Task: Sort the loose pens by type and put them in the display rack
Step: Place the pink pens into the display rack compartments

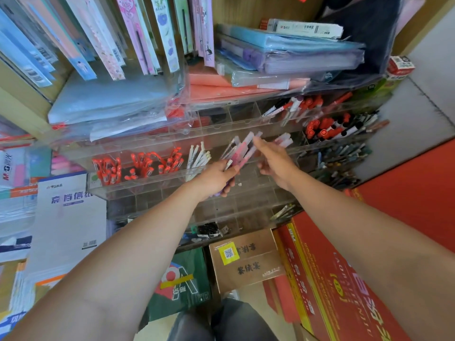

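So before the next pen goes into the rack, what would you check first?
1. Left hand grip on the pink pens: ok, fingers curled round the bundle.
2. Right hand free to pick one: ok, open and holding nothing.
3. Right hand touching a pen: cannot tell, blurred.
4. Matching slot in the rack: probably ok, similar pale pens stand just right of the bundle.
5. Room left in that slot: cannot tell, hidden by the hands.
6. Neighbouring slots kept separate: ok, red pens and white pens stand in different compartments.
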`<state>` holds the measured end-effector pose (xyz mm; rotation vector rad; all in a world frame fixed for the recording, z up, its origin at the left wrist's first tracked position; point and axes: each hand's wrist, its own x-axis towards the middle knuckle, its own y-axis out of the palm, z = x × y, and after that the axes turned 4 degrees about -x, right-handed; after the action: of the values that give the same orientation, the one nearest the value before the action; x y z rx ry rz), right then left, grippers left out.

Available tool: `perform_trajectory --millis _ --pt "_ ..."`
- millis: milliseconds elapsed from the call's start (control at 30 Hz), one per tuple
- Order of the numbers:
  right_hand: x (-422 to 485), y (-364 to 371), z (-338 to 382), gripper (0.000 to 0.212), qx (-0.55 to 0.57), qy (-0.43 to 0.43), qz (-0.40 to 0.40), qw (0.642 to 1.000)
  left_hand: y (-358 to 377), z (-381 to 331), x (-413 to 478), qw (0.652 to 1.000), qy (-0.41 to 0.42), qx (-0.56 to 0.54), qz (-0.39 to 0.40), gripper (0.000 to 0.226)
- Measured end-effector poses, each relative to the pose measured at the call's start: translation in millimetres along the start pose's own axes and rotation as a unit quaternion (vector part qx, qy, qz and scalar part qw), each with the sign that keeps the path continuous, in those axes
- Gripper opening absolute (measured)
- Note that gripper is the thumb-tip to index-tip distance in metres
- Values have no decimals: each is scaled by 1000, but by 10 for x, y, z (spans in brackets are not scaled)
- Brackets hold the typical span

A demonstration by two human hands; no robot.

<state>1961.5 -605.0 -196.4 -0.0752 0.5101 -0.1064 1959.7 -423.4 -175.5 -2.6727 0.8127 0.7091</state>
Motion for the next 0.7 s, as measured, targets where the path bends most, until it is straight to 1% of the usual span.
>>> perform_trajectory --millis 33,67,100,167,233,300,333,400,467,567,633,700 --pt "-43 37 -1 34 0 12 44 999 23 7 2 1000 0 21 22 16" --pt "-66 62 -19 35 -5 25 69 997 46 18 4 998 -1 43 43 18" --pt "-71 71 -52 34 -13 35 76 996 69 29 -3 997 -5 57 61 19" --pt "-85 74 -106 26 -14 56 56 997 101 47 -21 994 -12 65 86 18" --pt "-104 79 -133 17 17 70 31 997 123 50 -33 993 -10 67 98 11" --pt "-107 90 -161 16 81 82 14 993 145 55 -11 993 2 71 98 3" --pt "-111 98 -171 17 112 88 10 990 155 53 8 992 10 79 96 5" --pt "-122 88 -192 18 142 101 15 985 172 45 52 990 19 101 94 15" --pt "-149 43 -203 18 143 103 44 983 183 44 90 988 25 120 97 22" --pt "-163 -73 -200 18 137 93 68 984 218 10 136 986 33 130 94 14" --pt "-160 -129 -159 17 129 78 49 987 261 -26 185 988 46 126 82 4" --pt "-136 -177 -84 15 118 63 2 991 307 -74 251 989 61 122 62 4"
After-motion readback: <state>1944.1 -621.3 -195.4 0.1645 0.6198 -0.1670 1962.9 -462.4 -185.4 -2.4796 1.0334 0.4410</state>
